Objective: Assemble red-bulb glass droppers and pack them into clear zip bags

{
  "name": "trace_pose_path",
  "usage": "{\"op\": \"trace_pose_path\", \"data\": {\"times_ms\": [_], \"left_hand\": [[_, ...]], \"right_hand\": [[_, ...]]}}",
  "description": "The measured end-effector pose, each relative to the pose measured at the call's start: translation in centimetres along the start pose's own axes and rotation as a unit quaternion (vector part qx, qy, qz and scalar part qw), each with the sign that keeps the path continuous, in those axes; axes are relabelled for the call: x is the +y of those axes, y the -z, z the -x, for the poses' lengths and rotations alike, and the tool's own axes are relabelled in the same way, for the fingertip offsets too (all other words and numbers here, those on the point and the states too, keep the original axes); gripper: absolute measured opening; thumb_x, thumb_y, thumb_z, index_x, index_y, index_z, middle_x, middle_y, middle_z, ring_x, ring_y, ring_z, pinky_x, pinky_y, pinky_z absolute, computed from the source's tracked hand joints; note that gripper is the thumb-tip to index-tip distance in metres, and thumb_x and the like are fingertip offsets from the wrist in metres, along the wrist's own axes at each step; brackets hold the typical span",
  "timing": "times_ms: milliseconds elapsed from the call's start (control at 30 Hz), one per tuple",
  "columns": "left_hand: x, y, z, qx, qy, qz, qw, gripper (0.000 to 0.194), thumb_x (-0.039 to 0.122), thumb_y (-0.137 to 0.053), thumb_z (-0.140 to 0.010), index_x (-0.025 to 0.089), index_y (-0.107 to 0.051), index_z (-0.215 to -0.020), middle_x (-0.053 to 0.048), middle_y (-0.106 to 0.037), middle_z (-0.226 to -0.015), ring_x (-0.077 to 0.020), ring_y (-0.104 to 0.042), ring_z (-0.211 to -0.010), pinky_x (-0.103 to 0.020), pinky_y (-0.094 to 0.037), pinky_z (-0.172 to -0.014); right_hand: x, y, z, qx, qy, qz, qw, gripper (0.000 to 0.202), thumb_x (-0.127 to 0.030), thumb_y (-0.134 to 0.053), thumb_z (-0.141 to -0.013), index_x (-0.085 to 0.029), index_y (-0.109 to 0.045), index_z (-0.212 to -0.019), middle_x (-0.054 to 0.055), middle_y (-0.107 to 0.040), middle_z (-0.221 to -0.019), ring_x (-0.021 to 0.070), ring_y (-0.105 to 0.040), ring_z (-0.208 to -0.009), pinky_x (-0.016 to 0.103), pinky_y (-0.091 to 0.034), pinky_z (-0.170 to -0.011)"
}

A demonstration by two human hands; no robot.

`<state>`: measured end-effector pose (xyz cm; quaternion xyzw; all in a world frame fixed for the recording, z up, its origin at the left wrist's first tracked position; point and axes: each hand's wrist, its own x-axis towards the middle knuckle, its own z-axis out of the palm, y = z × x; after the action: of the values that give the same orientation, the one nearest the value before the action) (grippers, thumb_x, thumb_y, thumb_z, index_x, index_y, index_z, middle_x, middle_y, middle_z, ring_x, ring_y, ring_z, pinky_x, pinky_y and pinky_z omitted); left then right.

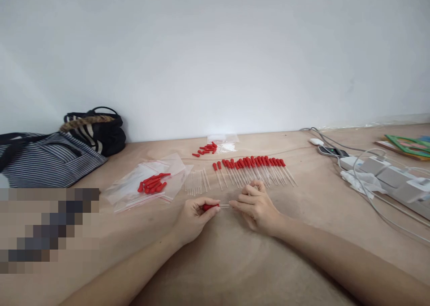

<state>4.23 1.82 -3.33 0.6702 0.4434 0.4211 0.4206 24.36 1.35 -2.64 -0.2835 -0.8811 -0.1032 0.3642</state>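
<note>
My left hand (196, 216) pinches a red rubber bulb (210, 207) between thumb and fingers. From the bulb a thin clear glass tube (224, 206) points right, toward my right hand (257, 207), whose thumb and fingertips close on the tube's far end. Just beyond my hands lies a row of droppers with red bulbs (248, 162), their tubes pointing toward me. Left of them are several bare glass tubes (196, 183). A pile of red bulbs (152, 183) rests on clear plastic bags (127, 189).
More red bulbs (206, 149) lie near the wall beside a clear bag of tubes (226, 145). Striped bag (50, 160) and black bag (107, 133) stand at the left. Power strips with chargers (393, 176), cables and a green-framed item (408, 144) occupy the right.
</note>
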Motion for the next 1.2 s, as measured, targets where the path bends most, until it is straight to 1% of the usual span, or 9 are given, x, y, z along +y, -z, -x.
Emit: {"op": "trace_pose_path", "data": {"times_ms": [267, 500, 733, 800, 867, 967, 1033, 1133, 1200], "left_hand": [[-0.5, 0.1, -0.2, -0.004, 0.003, -0.022, 1.000, 0.017, 0.027, -0.065, -0.065, 0.015, -0.068, -0.077, -0.003, -0.068, -0.066, -0.0143, -0.061, -0.059, -0.024, -0.051, -0.057], [0.2, 0.8, -0.3, -0.039, 0.071, 0.026, 0.996, 0.041, 0.025, -0.070, -0.058, 0.015, -0.061, -0.097, -0.005, -0.070, -0.085, -0.0190, -0.064, -0.079, -0.033, -0.051, -0.077], [0.7, 0.4, -0.4, -0.042, 0.044, -0.014, 0.998, 0.018, 0.032, -0.062, -0.067, 0.016, -0.067, -0.076, -0.001, -0.065, -0.059, -0.0139, -0.060, -0.056, -0.025, -0.051, -0.056], [0.7, 0.5, -0.3, -0.046, 0.029, -0.032, 0.998, 0.020, 0.032, -0.061, -0.069, 0.016, -0.067, -0.078, -0.002, -0.066, -0.062, -0.0144, -0.060, -0.058, -0.025, -0.051, -0.057], [0.8, 0.9, -0.3, -0.037, 0.002, -0.093, 0.995, 0.026, 0.034, -0.061, -0.070, 0.017, -0.066, -0.089, -0.004, -0.068, -0.074, -0.0164, -0.061, -0.066, -0.027, -0.051, -0.063], [1.0, 2.9, -0.9, 0.031, -0.077, -0.265, 0.961, 0.037, 0.037, -0.059, -0.071, 0.020, -0.061, -0.104, -0.005, -0.065, -0.090, -0.0200, -0.059, -0.079, -0.032, -0.048, -0.074], [0.7, 5.0, -1.6, 0.094, -0.131, -0.367, 0.916, 0.029, 0.034, -0.053, -0.075, 0.020, -0.064, -0.097, -0.007, -0.062, -0.092, -0.0224, -0.055, -0.088, -0.034, -0.042, -0.082], [-0.1, 8.7, -2.7, 0.165, -0.109, -0.501, 0.843, 0.025, 0.029, -0.047, -0.076, 0.018, -0.067, -0.087, -0.009, -0.061, -0.087, -0.0246, -0.054, -0.086, -0.036, -0.039, -0.083], [-0.7, 10.8, -3.2, 0.174, -0.062, -0.564, 0.805, 0.027, 0.029, -0.049, -0.074, 0.018, -0.067, -0.090, -0.010, -0.060, -0.086, -0.0267, -0.053, -0.085, -0.038, -0.039, -0.081]], "right_hand": [[0.1, -0.4, -0.2, -0.006, -0.028, -0.020, 0.999, 0.020, -0.014, -0.044, -0.080, -0.018, -0.063, -0.080, -0.001, -0.055, -0.057, 0.0131, -0.041, -0.067, 0.033, -0.022, -0.073], [1.2, -0.5, -0.1, -0.079, -0.082, -0.018, 0.993, 0.015, -0.024, -0.049, -0.082, -0.019, -0.062, -0.077, -0.001, -0.062, -0.065, 0.0127, -0.045, -0.071, 0.033, -0.021, -0.076], [1.0, -0.6, 0.0, -0.078, -0.081, 0.002, 0.994, 0.016, -0.027, -0.050, -0.082, -0.021, -0.064, -0.076, -0.001, -0.060, -0.065, 0.0130, -0.044, -0.070, 0.033, -0.020, -0.075], [0.8, -0.5, 0.0, -0.078, -0.086, 0.007, 0.993, 0.015, -0.027, -0.051, -0.081, -0.021, -0.064, -0.075, 0.000, -0.060, -0.065, 0.0135, -0.043, -0.070, 0.034, -0.020, -0.074], [0.8, -0.5, -0.2, -0.087, -0.105, 0.019, 0.991, 0.015, -0.026, -0.052, -0.080, -0.021, -0.064, -0.073, 0.001, -0.060, -0.066, 0.0142, -0.044, -0.071, 0.033, -0.020, -0.071], [1.1, -0.7, -1.3, -0.095, -0.193, 0.040, 0.976, 0.017, -0.024, -0.050, -0.079, -0.020, -0.063, -0.070, 0.002, -0.062, -0.067, 0.0154, -0.046, -0.073, 0.033, -0.020, -0.068], [1.6, -1.2, -2.5, -0.095, -0.282, 0.052, 0.953, 0.019, -0.025, -0.049, -0.080, -0.019, -0.063, -0.069, 0.002, -0.064, -0.068, 0.0166, -0.049, -0.075, 0.032, -0.020, -0.068], [2.6, -2.6, -4.5, -0.101, -0.390, 0.074, 0.912, 0.022, -0.029, -0.046, -0.081, -0.020, -0.064, -0.074, 0.004, -0.065, -0.071, 0.0189, -0.052, -0.080, 0.033, -0.022, -0.072], [3.2, -3.6, -5.7, -0.113, -0.428, 0.093, 0.892, 0.024, -0.030, -0.043, -0.082, -0.019, -0.064, -0.080, 0.006, -0.066, -0.074, 0.0201, -0.054, -0.083, 0.034, -0.023, -0.074]]}}
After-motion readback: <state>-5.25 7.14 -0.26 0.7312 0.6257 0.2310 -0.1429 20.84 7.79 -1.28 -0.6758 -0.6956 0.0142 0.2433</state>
